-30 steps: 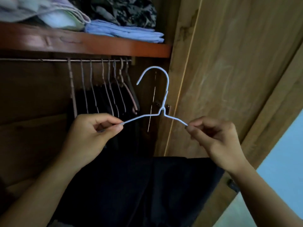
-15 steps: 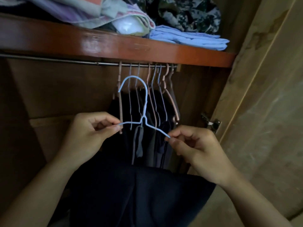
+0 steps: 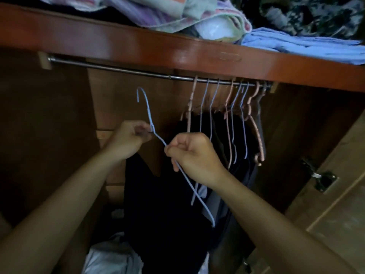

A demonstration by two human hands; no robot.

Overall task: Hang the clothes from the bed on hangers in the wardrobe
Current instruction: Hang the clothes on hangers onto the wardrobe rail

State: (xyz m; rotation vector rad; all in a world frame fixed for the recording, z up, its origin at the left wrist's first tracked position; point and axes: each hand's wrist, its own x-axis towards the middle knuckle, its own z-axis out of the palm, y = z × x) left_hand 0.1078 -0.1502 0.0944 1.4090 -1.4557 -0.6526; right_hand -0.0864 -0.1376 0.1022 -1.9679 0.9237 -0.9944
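Left hand (image 3: pixel 128 138) fingers curled, pinching the blue hanger (image 3: pixel 158 136) at the twisted neck; fingertips mostly hidden behind the knuckles. Right hand (image 3: pixel 194 157) clenched on the hanger's right shoulder wire, thumb and forefinger pinching it, other fingers folded into the palm. Hanger tilted, hook up-left, open end pointing down, below the rail (image 3: pixel 126 70) and not on it. Lower wire runs down past the right wrist and bends near the bottom; the far half is hard to trace against the dark cloth. Dark garment (image 3: pixel 158 204) hangs below both hands, between the forearms; whether it sits on the hanger or only drapes there, cannot tell, too dark. To the right, a bunch of hangers (image 3: pixel 231 107), pink and blue, hooked on the rail, dark clothes under them, details lost in shadow. Shelf (image 3: pixel 177 50) above the rail carries folded clothes (image 3: pixel 296 41), cut off at the top edge. Door hinge (image 3: pixel 322 179) at right. Pale cloth (image 3: pixel 112 258) at bottom, cut off by the frame.
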